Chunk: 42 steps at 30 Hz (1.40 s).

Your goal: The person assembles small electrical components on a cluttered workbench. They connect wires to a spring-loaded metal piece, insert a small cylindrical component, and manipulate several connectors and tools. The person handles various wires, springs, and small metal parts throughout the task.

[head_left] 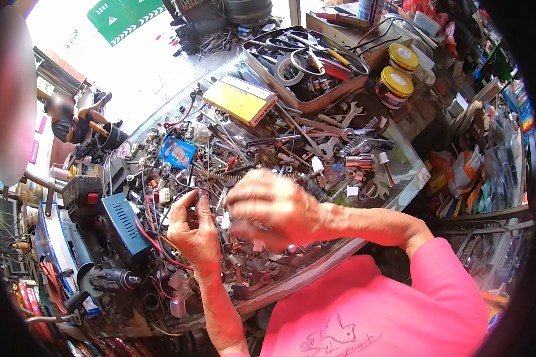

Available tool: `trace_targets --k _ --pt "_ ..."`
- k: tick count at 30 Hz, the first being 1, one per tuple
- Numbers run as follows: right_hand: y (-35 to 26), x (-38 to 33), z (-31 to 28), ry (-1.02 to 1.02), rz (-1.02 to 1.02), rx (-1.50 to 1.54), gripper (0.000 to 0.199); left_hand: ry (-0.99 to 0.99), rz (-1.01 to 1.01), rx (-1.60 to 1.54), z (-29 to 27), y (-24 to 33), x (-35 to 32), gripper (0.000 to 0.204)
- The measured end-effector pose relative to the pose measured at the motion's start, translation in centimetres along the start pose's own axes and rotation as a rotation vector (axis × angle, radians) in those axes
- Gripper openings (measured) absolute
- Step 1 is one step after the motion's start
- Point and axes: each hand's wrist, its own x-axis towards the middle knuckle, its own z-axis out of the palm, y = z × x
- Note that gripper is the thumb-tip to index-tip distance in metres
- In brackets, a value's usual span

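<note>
My left hand (195, 233) is raised over the cluttered glass-topped counter (410, 189), fingers curled and the tips of thumb and forefinger close together. Whatever it may pinch is too small to make out. Just to its right, my right hand (274, 205) is smeared by motion, so its fingers and any held thing cannot be read. Beneath both hands lie many small loose metal and plastic parts. A blue square packet (177, 153) and a long coil spring (217, 176) lie just beyond them.
A yellow box (240, 100) and an open tool tray (307, 107) with pliers and tape stand at the back. Two yellow-lidded tubs (395, 83) are at right, near wrenches (352, 114). A blue metal box (125, 225) and a power tool (110, 278) are at left. Someone sits far left.
</note>
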Motion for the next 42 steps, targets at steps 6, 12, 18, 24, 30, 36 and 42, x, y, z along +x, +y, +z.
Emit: trace_targets --k 6,12,18,24,30,36,42 --pt "4.7 -0.2 -0.1 -0.147 0.274 -0.411 0.017 -0.127 -0.207 -0.248 -0.1 2.4 -0.5 0.018" --pt "4.1 0.4 0.3 -0.256 0.335 -0.477 0.019 -0.165 -0.368 -0.517 -1.3 2.7 -0.1 0.017" --pt "4.6 -0.3 -0.7 -0.185 0.433 -0.275 0.017 -0.213 -0.484 -0.707 -2.1 2.8 0.2 0.017" --pt "2.5 1.2 -2.5 0.011 0.400 0.103 0.013 -0.274 -0.656 -0.976 -2.9 2.8 0.8 0.020" --pt "0.4 1.5 -3.1 -0.054 0.295 0.130 0.011 -0.300 -0.666 -1.224 -2.8 1.9 0.6 0.022" --pt "0.2 1.5 -2.9 -0.085 0.281 0.109 0.010 -0.322 -0.634 -1.147 -2.9 1.7 0.7 0.022" --pt "0.7 1.2 -2.7 -0.016 0.246 0.098 0.019 -0.280 -0.499 -0.736 -2.9 2.3 0.7 0.017"
